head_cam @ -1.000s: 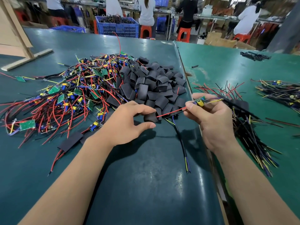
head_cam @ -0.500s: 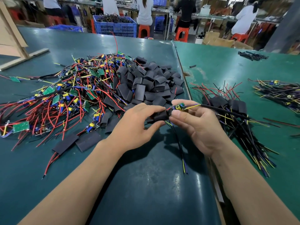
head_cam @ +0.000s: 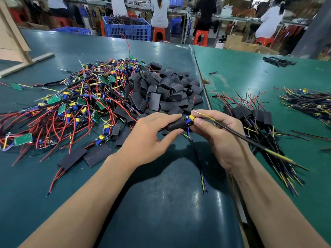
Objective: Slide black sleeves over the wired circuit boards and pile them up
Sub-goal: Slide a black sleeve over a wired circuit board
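The sleeving step is in hand: the left hand [head_cam: 152,135] pinches a black sleeve [head_cam: 176,124] while the right hand [head_cam: 220,135] grips the wired circuit board [head_cam: 190,120], whose yellow and blue parts still show at the sleeve's 3 o'clock mouth, above the tabletop [head_cam: 161,203]. Next, I judge, the sleeve must be drawn fully over the board, then laid on the finished pile [head_cam: 254,115] at 3 o'clock. Half a second ago the sleeve covered less.

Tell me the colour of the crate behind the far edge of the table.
Blue. The slatted plastic crate shows best in the head view, piled with dark wired parts.
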A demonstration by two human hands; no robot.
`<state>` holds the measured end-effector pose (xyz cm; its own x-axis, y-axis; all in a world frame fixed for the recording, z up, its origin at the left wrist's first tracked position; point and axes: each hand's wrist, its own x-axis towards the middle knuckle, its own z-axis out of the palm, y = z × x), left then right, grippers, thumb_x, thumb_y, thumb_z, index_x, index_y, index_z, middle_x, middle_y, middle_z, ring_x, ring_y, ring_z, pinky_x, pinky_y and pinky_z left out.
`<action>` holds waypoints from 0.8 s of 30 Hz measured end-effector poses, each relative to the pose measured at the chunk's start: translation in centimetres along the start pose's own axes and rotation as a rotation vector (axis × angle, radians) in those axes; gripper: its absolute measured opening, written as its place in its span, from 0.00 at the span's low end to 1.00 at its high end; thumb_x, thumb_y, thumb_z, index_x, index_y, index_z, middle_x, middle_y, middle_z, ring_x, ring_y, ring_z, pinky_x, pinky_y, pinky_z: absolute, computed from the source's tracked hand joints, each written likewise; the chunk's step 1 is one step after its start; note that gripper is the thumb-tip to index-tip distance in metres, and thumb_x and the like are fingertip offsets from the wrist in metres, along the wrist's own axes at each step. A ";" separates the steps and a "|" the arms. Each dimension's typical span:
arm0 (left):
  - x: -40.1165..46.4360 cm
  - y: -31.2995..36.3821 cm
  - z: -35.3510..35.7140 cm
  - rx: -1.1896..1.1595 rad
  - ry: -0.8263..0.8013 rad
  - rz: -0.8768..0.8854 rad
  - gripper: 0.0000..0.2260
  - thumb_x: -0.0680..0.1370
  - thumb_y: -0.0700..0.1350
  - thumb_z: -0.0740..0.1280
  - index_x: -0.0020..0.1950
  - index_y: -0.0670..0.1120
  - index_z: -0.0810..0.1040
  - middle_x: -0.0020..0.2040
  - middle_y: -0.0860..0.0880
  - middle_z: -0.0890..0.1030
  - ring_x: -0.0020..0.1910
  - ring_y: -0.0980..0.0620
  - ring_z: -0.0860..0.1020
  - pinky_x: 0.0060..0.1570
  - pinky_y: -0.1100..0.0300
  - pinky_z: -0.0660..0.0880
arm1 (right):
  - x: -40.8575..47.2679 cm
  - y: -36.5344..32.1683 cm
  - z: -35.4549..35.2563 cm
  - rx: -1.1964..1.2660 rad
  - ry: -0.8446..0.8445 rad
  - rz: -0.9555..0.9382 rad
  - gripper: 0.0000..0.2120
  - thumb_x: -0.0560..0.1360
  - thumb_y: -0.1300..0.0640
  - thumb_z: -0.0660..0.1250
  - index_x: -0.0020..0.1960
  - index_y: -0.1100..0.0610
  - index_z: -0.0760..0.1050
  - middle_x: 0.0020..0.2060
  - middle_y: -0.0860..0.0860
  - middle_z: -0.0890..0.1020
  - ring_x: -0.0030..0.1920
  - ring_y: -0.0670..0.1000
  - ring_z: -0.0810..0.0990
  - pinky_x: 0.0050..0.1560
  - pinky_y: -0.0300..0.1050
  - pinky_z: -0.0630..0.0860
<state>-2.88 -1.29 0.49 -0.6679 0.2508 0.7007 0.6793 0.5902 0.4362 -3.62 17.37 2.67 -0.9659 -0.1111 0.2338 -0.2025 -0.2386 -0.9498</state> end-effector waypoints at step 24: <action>0.1 0.2 0.1 -0.074 0.005 -0.028 0.15 0.76 0.41 0.73 0.61 0.39 0.81 0.48 0.46 0.84 0.46 0.48 0.82 0.51 0.56 0.76 | -0.2 -0.4 0.0 0.065 0.067 0.141 0.08 0.64 0.68 0.74 0.41 0.61 0.79 0.35 0.53 0.84 0.36 0.49 0.83 0.41 0.39 0.80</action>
<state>-2.79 -1.07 0.61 -0.6854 0.2308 0.6906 0.6811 0.5388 0.4959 -3.37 17.48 3.04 -0.9931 -0.0838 0.0825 -0.0552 -0.2871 -0.9563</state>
